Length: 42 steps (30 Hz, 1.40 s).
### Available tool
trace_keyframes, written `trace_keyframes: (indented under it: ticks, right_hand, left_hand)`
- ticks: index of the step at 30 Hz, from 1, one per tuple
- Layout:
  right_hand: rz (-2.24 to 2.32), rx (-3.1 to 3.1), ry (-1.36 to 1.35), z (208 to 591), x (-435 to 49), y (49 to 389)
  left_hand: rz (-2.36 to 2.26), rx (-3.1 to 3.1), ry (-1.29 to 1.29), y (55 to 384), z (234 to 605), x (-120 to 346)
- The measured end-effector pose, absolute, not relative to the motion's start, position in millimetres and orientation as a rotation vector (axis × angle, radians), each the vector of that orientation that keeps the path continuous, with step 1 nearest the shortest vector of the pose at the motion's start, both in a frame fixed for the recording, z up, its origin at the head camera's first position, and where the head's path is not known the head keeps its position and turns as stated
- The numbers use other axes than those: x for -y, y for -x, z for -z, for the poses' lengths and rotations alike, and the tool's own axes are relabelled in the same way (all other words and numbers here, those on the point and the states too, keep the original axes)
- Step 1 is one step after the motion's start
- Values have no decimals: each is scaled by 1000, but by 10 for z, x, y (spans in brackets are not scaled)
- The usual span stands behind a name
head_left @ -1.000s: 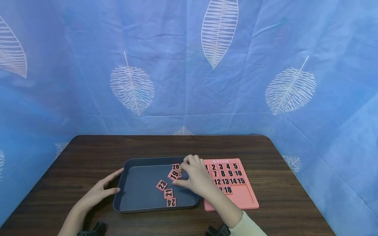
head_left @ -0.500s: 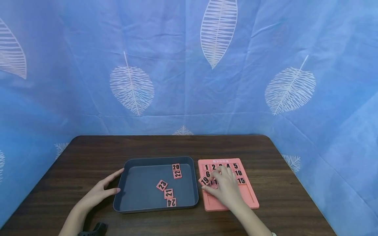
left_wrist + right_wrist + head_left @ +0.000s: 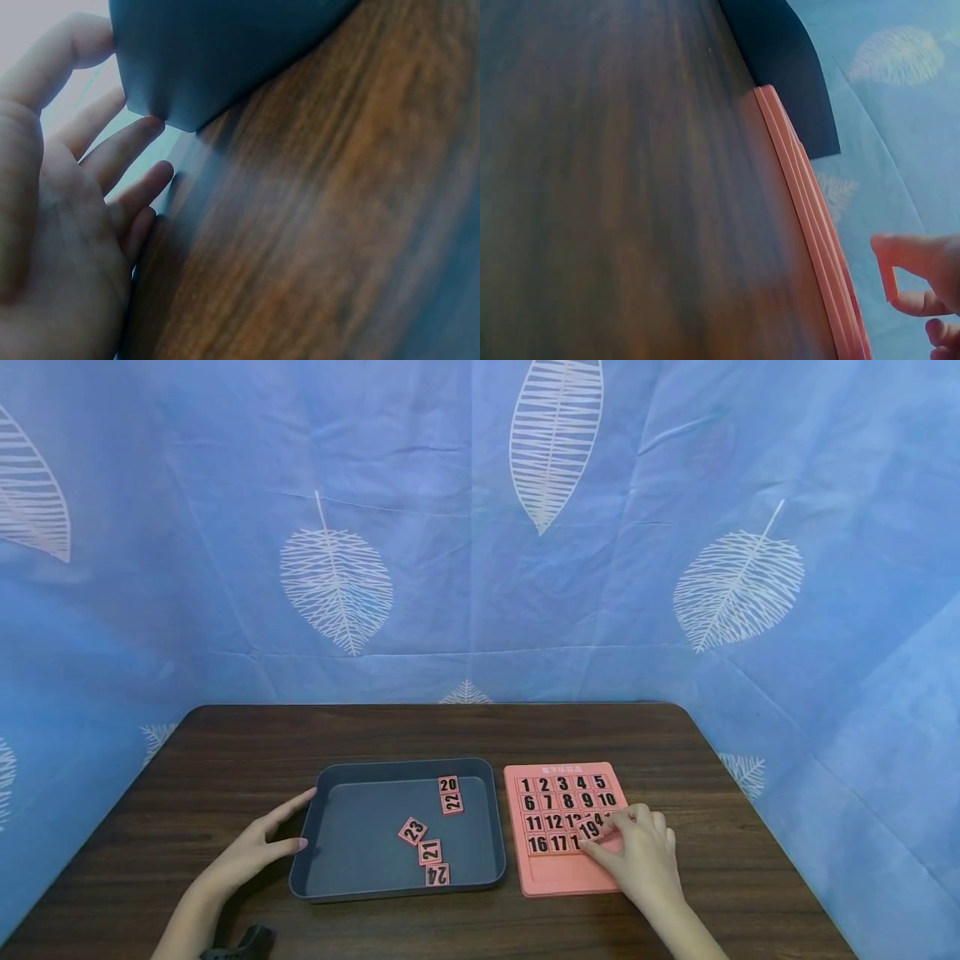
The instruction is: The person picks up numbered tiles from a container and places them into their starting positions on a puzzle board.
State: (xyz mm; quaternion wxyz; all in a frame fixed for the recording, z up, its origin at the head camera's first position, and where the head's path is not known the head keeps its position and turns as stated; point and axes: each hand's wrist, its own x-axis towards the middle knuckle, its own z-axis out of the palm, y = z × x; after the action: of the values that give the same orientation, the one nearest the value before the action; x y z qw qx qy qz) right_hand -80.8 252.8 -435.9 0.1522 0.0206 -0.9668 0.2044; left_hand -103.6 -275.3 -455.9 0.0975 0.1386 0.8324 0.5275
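My right hand [image 3: 643, 853] pinches a pink number tile marked 19 [image 3: 589, 829] between thumb and fingers. The tile is tilted and overlaps the fourth row of the pink number puzzle board [image 3: 564, 877] in the head view. From the right wrist, the pinched tile shows edge-on above the board's side. Tiles 1 to 17 show in order, partly covered near the hand. My left hand [image 3: 243, 852] rests on the left side of the dark tray [image 3: 360, 893], fingers spread and relaxed, with fingertips at its wall in the left wrist view.
Inside the tray lie loose tiles: 20 [image 3: 447, 784] and 22 [image 3: 452, 803] near the back right, then 23 [image 3: 412, 831], 21 [image 3: 430, 852] and 24 [image 3: 437, 875] toward the front. A dark wooden table [image 3: 420, 727] bears everything. Blue leaf-patterned cloth [image 3: 465, 568] hangs behind.
My right hand has lifted tile 19 from the tray and carried it rightward to the right part of the board's fourth row. My left hand has stayed at the tray.
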Motion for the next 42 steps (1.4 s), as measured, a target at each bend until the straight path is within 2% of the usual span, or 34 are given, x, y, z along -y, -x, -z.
trace_keyframes:
  ticks: [26, 34, 42]
  right_hand:
    - [-581, 2949, 158, 4401, -2705, 754]
    - [-647, 2953, 128, 4445, -2713, 777]
    - [-530, 2882, 75, 4364, -2639, 760]
  left_hand:
    - [-1576, -2457, -388, 1046, 4562, 2752]
    - [-1597, -2443, -405, 1049, 4583, 2760]
    - [-1594, -2445, -402, 1051, 4573, 2760]
